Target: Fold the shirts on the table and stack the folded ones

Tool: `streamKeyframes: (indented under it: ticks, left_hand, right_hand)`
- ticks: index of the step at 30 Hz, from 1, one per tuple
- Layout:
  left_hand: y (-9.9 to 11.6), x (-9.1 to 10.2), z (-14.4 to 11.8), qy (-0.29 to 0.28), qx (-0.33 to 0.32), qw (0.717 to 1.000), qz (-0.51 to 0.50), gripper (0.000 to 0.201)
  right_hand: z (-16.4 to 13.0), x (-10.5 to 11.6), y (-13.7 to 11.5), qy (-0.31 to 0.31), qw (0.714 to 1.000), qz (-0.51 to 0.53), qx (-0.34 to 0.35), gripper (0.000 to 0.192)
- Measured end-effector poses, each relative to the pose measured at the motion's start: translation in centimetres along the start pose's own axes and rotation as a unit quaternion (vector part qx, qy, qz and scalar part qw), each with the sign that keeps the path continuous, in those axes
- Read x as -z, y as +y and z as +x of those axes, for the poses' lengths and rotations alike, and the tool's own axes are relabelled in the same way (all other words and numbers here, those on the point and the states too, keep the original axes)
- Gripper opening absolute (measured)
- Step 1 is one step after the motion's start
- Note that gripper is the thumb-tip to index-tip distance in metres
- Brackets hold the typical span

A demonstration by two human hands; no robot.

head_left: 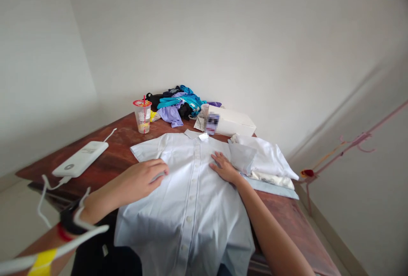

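Pale blue shirt (188, 191) lies buttoned, front up, across the table (117, 157), hem over the near edge. Left hand (143, 178) and right hand (225, 167) press flat, fingers loose, gripping nothing. Risk: overhanging hem could drag the shirt off the edge.

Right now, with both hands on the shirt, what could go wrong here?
1. The shirt hangs over the table's near edge, so it may slide off.
2. The left hand is not far from the lidded cup; a wide sweep might tip it.
3. The right hand touches the folded pile, which could be pushed askew.
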State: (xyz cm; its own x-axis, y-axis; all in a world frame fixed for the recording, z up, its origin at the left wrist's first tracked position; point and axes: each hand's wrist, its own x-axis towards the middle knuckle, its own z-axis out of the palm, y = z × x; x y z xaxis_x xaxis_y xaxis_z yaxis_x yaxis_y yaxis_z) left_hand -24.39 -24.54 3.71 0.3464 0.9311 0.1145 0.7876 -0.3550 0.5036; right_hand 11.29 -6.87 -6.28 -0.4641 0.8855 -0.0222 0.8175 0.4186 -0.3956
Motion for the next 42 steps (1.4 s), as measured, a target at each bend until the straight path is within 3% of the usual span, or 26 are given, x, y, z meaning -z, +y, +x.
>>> streamKeyframes:
  ticks: [3,4,7,11,15,18,22,31,42]
  left_hand:
    - [0.7,-2.9,6.0,-0.028,-0.054,0.998,-0.026,0.043]
    - [0.4,-4.2,7.9,-0.041,-0.038,0.998,-0.025,0.050]
    - [-1.5,-8.0,12.2,-0.051,0.105,0.993,0.036,0.062]
    - [-3.9,-10.9,14.7,0.020,0.133,0.986,0.095,0.076]
    - [-5.7,-10.0,15.7,-0.001,0.123,0.988,0.092,0.077]
    - [-6.9,-8.3,16.5,0.031,0.149,0.986,0.073,0.063]
    - [-7.5,-6.8,16.8,0.078,0.167,0.981,0.065,0.053]
    - [-7.9,-4.3,16.5,0.082,0.139,0.985,0.060,0.042]
    - [-10.6,-4.0,18.1,0.041,0.119,0.990,0.056,0.054]
  right_hand:
    - [-0.1,0.1,-0.2,-0.003,1.000,-0.011,-0.005,0.083]
    - [-0.2,0.1,-0.2,-0.005,1.000,-0.013,-0.005,0.084]
    - [-0.2,0.2,-0.2,-0.013,1.000,-0.022,-0.004,0.082]
    - [-0.2,0.2,-0.3,-0.036,0.998,-0.049,-0.018,0.077]
    - [0.0,0.4,-0.8,-0.039,0.995,-0.065,-0.070,0.076]
    - [-0.1,0.5,-1.1,-0.030,0.994,-0.064,-0.088,0.076]
    - [-0.5,0.5,-1.1,-0.026,0.995,-0.061,-0.070,0.073]
    - [-1.4,0.9,-2.0,-0.027,0.999,-0.033,0.005,0.073]
    - [-1.1,0.8,-2.1,-0.044,0.994,-0.071,-0.068,0.074]
